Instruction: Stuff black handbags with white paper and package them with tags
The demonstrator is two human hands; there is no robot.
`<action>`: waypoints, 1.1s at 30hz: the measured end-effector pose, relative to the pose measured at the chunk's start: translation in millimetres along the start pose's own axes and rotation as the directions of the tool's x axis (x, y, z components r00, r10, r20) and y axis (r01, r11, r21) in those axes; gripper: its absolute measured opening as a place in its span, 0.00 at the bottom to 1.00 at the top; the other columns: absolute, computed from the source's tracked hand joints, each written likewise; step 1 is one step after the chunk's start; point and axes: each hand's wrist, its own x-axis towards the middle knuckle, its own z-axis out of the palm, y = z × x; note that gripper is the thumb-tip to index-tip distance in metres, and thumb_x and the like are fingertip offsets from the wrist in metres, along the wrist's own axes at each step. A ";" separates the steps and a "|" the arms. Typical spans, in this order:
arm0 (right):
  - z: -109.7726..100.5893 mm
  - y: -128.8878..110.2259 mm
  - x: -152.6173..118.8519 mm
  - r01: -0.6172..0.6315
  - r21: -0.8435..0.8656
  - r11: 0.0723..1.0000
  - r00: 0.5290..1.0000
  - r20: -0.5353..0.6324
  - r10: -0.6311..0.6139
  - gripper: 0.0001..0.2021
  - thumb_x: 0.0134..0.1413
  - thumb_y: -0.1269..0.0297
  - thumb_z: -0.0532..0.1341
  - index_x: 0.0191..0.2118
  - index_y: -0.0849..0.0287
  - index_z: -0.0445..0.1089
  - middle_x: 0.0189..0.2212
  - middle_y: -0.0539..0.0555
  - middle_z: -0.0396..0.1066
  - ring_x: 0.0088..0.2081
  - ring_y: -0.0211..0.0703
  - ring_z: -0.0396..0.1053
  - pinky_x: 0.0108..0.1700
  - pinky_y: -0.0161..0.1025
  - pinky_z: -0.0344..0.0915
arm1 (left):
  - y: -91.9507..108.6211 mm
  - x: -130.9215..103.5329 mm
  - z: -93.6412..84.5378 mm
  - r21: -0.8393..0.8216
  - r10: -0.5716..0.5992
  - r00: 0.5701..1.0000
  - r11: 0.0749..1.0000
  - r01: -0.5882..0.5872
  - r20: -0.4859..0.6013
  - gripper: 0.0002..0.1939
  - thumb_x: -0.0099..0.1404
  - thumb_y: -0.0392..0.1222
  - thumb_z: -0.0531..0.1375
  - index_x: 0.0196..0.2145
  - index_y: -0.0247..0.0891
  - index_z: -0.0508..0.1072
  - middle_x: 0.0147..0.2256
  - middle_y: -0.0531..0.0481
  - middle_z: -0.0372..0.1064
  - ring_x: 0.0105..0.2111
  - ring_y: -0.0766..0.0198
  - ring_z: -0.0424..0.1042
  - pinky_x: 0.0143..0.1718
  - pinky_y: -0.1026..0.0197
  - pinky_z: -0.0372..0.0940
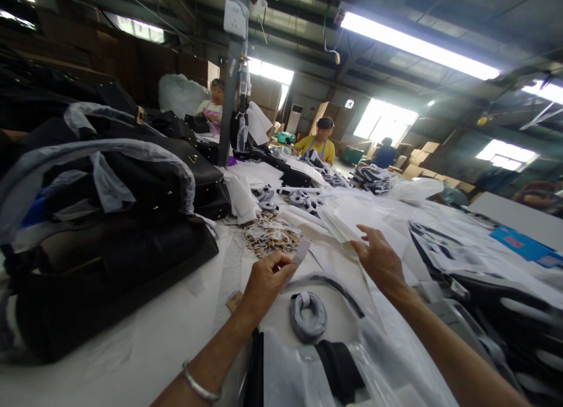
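My left hand (269, 281), a bangle on its wrist, pinches a small pale strip (301, 252) between thumb and fingers. To the right, my right hand (378, 257) hovers over white sheets (347, 222) with thumb and fingers apart; whether its fingertips touch the paper I cannot tell. Below both hands lies a black handbag (341, 372), partly covered by translucent wrapping (288, 366). Its wrapped handle (338, 287) arches up the table. Inside that arch rests a coiled, wrapped strap (308, 319) with a pale band around it.
Black handbags (118, 260) with wrapped handles pile up at left. A heap of stringed tags (270, 234) lies ahead, with wrapped coils (303, 199) beyond. More black bags (497, 313) and a blue packet (523, 246) are at right. A post (229, 102) rises behind; several people work farther back.
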 end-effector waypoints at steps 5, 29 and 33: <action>14.9 -34.6 -37.2 -0.178 0.429 0.886 0.831 0.547 -0.098 0.15 0.48 0.54 0.68 0.41 0.56 0.77 0.36 0.54 0.78 0.35 0.45 0.74 0.38 0.40 0.69 | 0.4 -5.1 3.2 0.066 0.019 1.000 0.998 -0.021 0.025 0.11 0.59 0.48 0.63 0.28 0.37 0.73 0.25 0.54 0.70 0.27 0.65 0.66 0.29 0.65 0.59; 1.5 -12.8 -137.2 -0.203 0.410 0.889 0.761 0.637 -0.120 0.01 0.55 0.64 0.64 0.33 0.53 0.71 0.36 0.53 0.79 0.39 0.49 0.76 0.42 0.43 0.70 | -21.2 -9.4 26.1 0.797 -0.078 0.942 0.559 -0.230 0.327 0.22 0.60 0.46 0.60 0.51 0.38 0.71 0.48 0.41 0.74 0.50 0.51 0.72 0.51 0.53 0.65; 6.8 -15.7 -129.7 -0.229 0.379 0.897 0.750 0.656 -0.086 0.02 0.52 0.67 0.65 0.31 0.54 0.71 0.34 0.51 0.79 0.35 0.47 0.76 0.38 0.41 0.69 | -25.1 -3.2 34.9 0.811 -0.095 0.930 0.527 -0.255 0.354 0.11 0.58 0.41 0.60 0.39 0.40 0.75 0.39 0.44 0.77 0.42 0.51 0.75 0.44 0.54 0.67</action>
